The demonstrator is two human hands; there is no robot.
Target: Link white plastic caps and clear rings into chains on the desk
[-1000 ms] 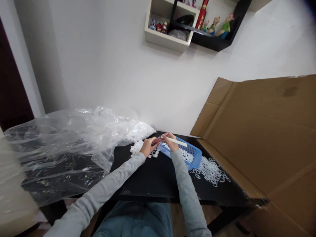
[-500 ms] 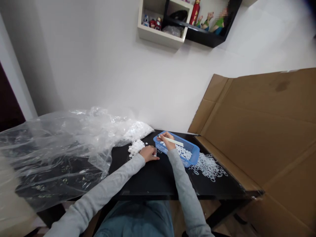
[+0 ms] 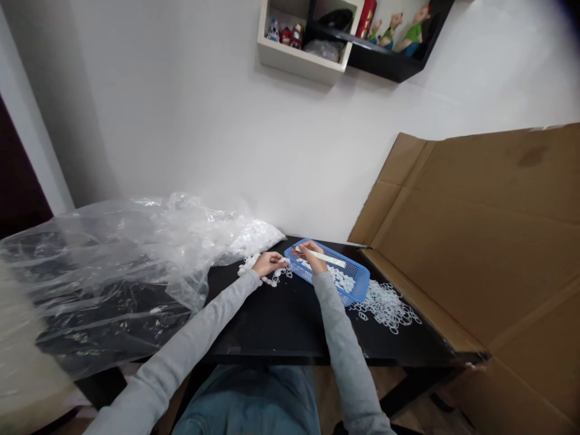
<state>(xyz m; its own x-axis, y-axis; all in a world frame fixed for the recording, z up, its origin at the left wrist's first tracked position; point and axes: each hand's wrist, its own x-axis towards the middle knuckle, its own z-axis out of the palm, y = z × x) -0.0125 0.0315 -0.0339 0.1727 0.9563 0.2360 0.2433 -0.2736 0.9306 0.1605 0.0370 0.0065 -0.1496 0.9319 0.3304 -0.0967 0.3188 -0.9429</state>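
Plastic sheeting (image 3: 113, 266): a crumpled clear heap at your 10 o'clock, lying over the left of the black table (image 3: 267, 329), with a mass of white plastic discs (image 3: 256, 237) bunched at its right end

Loose discs (image 3: 267, 280): a scattered trail on the tabletop at your 12 o'clock, just under your left hand

Left hand (image 3: 269, 263): at 12 o'clock, fingers curled and reaching toward the basket's near corner; you may be pinching a white piece, but I cannot tell

Right hand (image 3: 310, 251): at 12 to 1 o'clock, fingers clenched around a white strip (image 3: 322, 258), directly above the basket

Blue mesh basket (image 3: 362, 284): at 1 o'clock, tilted on the table, holding white pieces (image 3: 339, 279)

White rings (image 3: 385, 308): a loose tangle at 2 o'clock, touching the basket's right end

Cardboard box flaps (image 3: 471, 235): standing open at 3 o'clock, along the table's right edge
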